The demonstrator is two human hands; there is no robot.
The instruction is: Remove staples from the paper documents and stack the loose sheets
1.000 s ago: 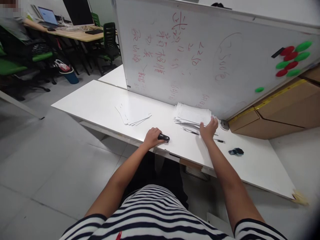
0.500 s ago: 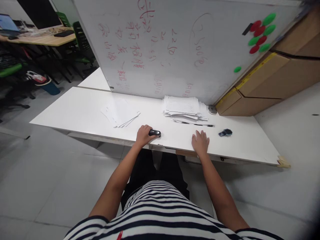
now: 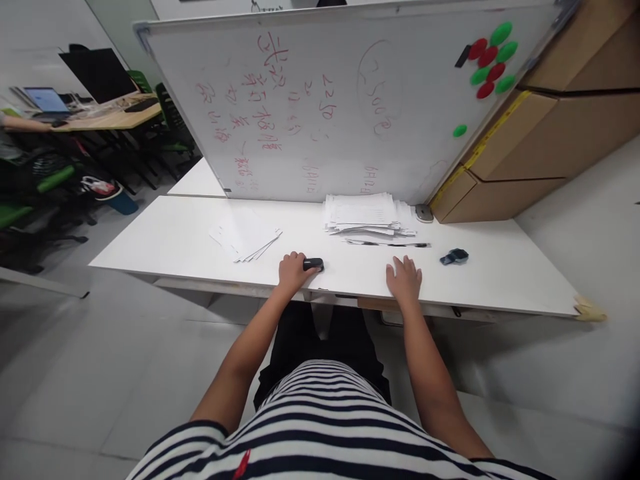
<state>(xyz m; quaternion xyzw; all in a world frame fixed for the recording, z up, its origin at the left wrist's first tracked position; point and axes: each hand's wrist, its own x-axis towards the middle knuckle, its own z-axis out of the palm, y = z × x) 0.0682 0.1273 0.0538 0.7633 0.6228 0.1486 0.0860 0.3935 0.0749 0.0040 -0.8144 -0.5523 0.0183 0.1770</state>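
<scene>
My left hand is closed around the back part of a small black stapler near the desk's front edge. The stapler's front end sticks out to the right, and my fingers hide the rest. To the right, my right hand lies flat on the white desk with fingers apart, holding nothing. A few fanned white sheets lie beyond my left hand. Behind the hands sits a thick, uneven stack of paper. A thin dark pen-like stick lies in front of that stack.
A dark wristwatch rests right of my right hand. The whiteboard, with writing and round magnets, stands along the desk's back. Cardboard boxes are stacked at the right. Far left, a person's arm reaches onto another desk.
The view has tilted up and shifted, showing the whiteboard's top edge. My left hand still grips the stapler, which looks slightly turned; my right hand stays flat on the desk.
</scene>
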